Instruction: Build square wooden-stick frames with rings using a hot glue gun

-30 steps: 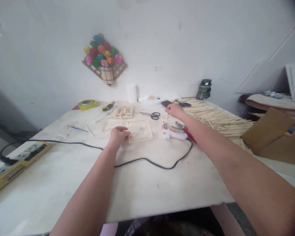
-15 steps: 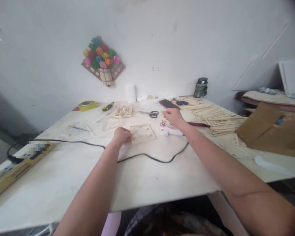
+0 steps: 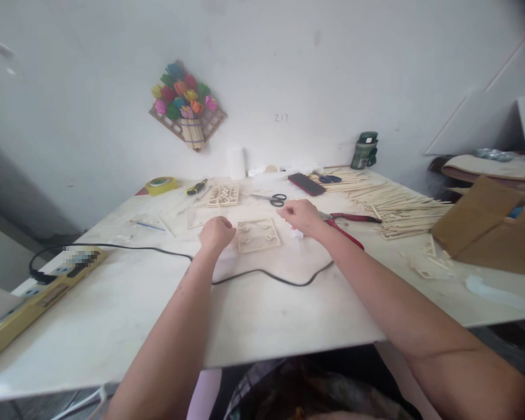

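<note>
A square frame of pale sticks (image 3: 259,249) with small pieces inside lies flat on the table. Just beyond its left side is my left hand (image 3: 217,234), fingers curled together; anything between them is too small to tell. My right hand (image 3: 301,214) hovers above and right of the frame in a pinch, its fingertips near the scissors (image 3: 278,200); what it grips, if anything, cannot be made out. Under the right hand the white glue gun (image 3: 296,233) is mostly hidden. Red-handled pliers (image 3: 354,218) lie right of that hand.
Behind lie a latticed stick panel (image 3: 224,195), a phone (image 3: 306,184), and yellow tape (image 3: 161,185). Many loose sticks (image 3: 394,204) and a cardboard box (image 3: 490,227) are at right. A black cord (image 3: 280,280) crosses in front; a power strip (image 3: 48,294) sits at left.
My right hand has come slightly down and left, covering more of the glue gun. My left hand has drawn a little away from the frame's edge. The view has shifted slightly.
</note>
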A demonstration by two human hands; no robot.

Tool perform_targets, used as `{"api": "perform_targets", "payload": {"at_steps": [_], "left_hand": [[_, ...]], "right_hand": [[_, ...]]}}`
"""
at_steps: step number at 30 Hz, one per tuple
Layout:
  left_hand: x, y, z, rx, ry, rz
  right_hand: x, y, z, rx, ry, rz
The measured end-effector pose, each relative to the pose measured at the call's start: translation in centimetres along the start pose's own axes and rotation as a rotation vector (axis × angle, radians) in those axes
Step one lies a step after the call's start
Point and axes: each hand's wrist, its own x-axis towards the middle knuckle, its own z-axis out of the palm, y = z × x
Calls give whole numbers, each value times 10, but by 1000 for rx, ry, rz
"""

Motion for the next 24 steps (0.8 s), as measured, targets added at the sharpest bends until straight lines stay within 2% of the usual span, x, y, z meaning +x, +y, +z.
{"api": "perform_targets", "payload": {"at_steps": [4, 7, 9, 12, 15, 24], "left_hand": [[5, -8, -3, 138, -65, 235], [7, -15, -1, 162, -171, 439], [7, -17, 1, 194, -267, 507], [5, -15, 1, 258, -379, 532], [0, -11, -2, 310, -443, 534], [-5, -7, -2, 402, -519, 517]], "right_hand": [[-1, 1, 2, -73, -75, -166], [-1, 5, 7, -134, -145, -315], [-1, 8, 11, -184, -198, -373], [-1, 11, 17, -257, -283, -422], [-2, 10, 19, -311, -345, -454], [0, 11, 13, -261, -458, -447]]}}
